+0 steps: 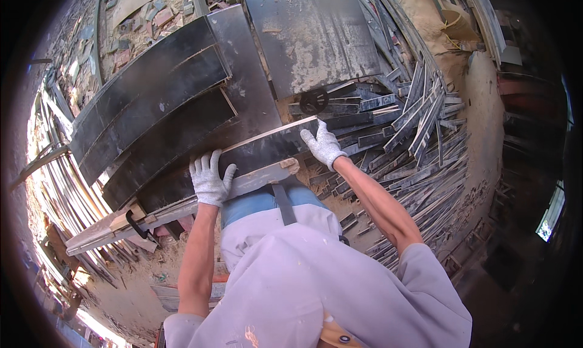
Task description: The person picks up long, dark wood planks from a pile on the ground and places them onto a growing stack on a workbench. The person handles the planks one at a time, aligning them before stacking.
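I hold a long, narrow black board (pixel 267 147) with both hands; it is flat, with a smooth dark face and a pale raw edge along its far side. My left hand (pixel 209 179), in a white knit glove, is closed over the board's near edge at its left end, fingers spread on top and thumb on the face. My right hand (pixel 323 145), gloved the same, grips the board's right end, fingers curled over the corner.

The board lies across a grey, worn wooden rail (pixel 182 207) that runs just beneath it, toward me, with a black clamp (pixel 135 224) hooked on the rail's left part. Beyond the board, to the left, lie several large black panels (pixel 152 99), smooth and slightly curved in this view, stacked overlapping. Straight beyond the board sits a dusty sheet (pixel 313 35), dark with scuffed pale patches. To the right of the board spreads a loose heap of thin dark offcut strips (pixel 419 129) with pale edges, on sandy, sawdust-covered ground (pixel 480 105). A small black round disc (pixel 314 100) rests just beyond the board's right end.
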A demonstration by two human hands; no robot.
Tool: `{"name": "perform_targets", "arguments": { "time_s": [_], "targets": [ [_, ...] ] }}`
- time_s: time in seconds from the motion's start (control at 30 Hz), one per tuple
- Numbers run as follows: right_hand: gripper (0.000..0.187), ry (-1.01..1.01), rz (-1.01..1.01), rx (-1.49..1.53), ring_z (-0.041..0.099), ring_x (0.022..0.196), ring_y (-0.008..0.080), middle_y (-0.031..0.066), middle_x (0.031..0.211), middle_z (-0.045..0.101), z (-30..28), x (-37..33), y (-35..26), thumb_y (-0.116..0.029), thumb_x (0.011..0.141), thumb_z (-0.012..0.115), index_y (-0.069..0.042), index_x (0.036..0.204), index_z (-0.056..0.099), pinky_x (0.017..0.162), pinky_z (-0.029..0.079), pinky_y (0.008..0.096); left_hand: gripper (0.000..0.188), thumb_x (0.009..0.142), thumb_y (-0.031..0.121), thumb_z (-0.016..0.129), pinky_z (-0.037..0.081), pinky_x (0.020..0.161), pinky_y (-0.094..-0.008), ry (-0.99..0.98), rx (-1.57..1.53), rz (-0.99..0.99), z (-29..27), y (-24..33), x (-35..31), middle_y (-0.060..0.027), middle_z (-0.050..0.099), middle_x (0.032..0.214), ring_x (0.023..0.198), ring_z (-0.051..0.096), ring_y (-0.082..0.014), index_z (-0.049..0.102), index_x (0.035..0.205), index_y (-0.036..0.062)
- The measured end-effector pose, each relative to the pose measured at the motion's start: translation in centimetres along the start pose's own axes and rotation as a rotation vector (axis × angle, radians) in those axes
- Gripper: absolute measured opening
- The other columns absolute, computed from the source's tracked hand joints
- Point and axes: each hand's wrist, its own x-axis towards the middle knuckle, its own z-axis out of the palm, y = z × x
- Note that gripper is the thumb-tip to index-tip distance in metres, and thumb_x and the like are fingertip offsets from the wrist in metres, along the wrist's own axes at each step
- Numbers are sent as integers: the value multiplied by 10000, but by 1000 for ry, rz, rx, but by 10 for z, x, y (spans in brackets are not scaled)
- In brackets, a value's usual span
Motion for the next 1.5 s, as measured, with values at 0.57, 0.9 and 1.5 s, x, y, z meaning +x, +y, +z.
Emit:
{"name": "perform_targets", "arguments": {
  "time_s": [0.57,0.9,1.5],
  "targets": [
    [978,49,-836,-858,391,1527,473,348,1603,409,-60,79,-16,-257,789,742,105,1594,319,1288,318,490,507,959,456,727,405,1109,-543,199,54,-53,-9,8,25,-164,649,1223,1179,587,-386,643,1323,114],
    [930,134,-876,-828,440,1493,480,374,1606,403,-80,81,-30,-225,808,694,97,1601,332,1261,367,471,504,962,481,710,427,1057,-528,309,128,-28,-10,10,34,-163,654,1135,1099,593,-379,649,1306,118],
    [848,267,-1047,-766,569,1303,458,325,1357,574,-86,78,-41,-222,739,771,85,1465,459,1153,457,483,464,970,463,714,456,1022,-518,377,140,-16,-9,7,37,-154,669,1134,1086,611,-379,657,1282,124]
  ]
}}
